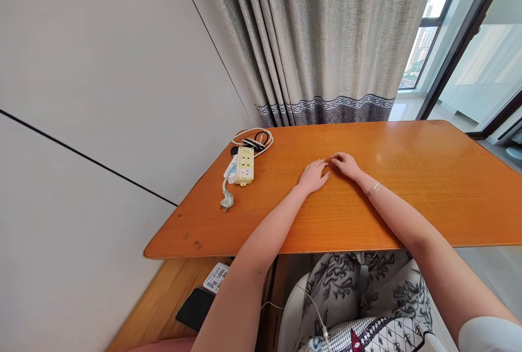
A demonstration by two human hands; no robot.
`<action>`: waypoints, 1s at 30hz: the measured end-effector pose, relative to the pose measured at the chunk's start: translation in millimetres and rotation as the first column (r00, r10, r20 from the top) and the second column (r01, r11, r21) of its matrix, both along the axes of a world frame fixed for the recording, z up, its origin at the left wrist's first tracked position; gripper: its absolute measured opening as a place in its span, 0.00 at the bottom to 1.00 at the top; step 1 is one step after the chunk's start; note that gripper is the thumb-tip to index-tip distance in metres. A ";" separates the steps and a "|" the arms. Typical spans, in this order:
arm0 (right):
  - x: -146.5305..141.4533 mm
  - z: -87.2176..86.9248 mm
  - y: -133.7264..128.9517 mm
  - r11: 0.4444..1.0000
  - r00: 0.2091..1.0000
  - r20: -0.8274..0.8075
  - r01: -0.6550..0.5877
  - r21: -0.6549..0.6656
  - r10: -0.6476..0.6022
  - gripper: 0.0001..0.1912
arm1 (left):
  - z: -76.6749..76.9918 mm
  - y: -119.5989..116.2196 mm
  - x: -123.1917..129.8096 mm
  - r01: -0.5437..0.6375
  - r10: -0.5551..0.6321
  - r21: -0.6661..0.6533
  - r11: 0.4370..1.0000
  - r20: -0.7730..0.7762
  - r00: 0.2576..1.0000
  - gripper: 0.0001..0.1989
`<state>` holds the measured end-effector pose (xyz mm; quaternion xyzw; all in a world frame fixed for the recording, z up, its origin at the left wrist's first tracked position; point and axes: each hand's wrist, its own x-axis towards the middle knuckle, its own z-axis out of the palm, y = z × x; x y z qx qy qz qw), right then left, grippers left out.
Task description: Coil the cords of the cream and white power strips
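My left hand (pixel 314 177) lies palm down on the orange-brown wooden table (pixel 428 178), its fingers stretched out and the thumb apart from them. Close beside its fingertips is my right hand (pixel 345 165), resting on the tabletop with loosely bent fingers. Nothing shows in either hand. The tips of the two hands almost meet, and I cannot tell whether they touch. A thin bracelet (pixel 374 189) circles my right wrist. Left of my hands, the cream power strip (pixel 245 166) lies near the table's left edge with a white plug (pixel 227 200) beside it.
Coiled white and black cables (pixel 261 142) lie behind the power strip. A pale wall panel (pixel 101 85) borders the table's left side. The grey curtain (pixel 338 42) hangs along the far edge. Below the near edge are a dark flat object (pixel 196 308) and a white labelled item (pixel 216 277).
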<state>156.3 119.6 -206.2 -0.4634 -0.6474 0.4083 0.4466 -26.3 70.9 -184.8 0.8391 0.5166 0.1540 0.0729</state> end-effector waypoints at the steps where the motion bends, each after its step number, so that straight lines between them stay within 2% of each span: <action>1: 0.2 0.3 -0.5 1.000 1.000 0.002 -0.002 0.002 0.002 0.07 | 0.0 0.0 -0.1 0.002 -0.002 -0.002 1.000 0.004 1.000 0.24; 16: 1.8 1.4 -3.1 0.999 0.999 0.048 -0.013 0.030 0.012 0.07 | -1.2 0.8 -1.9 0.009 -0.009 -0.004 1.000 0.006 1.000 0.24; 24: 1.1 1.3 -3.3 0.999 0.996 0.084 -0.005 0.050 0.001 0.08 | 4.5 -2.6 -0.1 0.010 -0.010 -0.039 0.999 -0.008 1.000 0.26; 30: 1.1 0.2 -3.1 0.998 0.995 0.101 -0.008 0.062 0.002 0.08 | 2.0 -1.3 -1.0 0.008 -0.008 -0.021 1.000 0.019 1.000 0.24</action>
